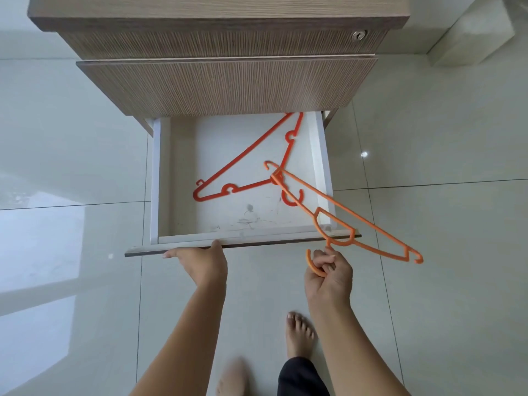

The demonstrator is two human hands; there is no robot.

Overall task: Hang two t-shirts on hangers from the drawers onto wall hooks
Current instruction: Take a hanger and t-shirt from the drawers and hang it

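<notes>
The bottom drawer (155,178) of a wooden cabinet stands pulled out, white inside. A red-orange hanger (243,158) lies flat in it, its far end hidden under the drawer above. My right hand (328,277) is shut on the hook of a second, lighter orange hanger (343,215), which is lifted and slants over the drawer's right front corner. My left hand (201,261) grips the drawer's front edge. No t-shirts are visible.
The cabinet (223,81) has two shut drawers above, the top one with a lock (356,35). Glossy pale floor tiles (428,138) surround it. My bare feet (300,332) stand just in front of the drawer. A white block (471,38) sits at the upper right.
</notes>
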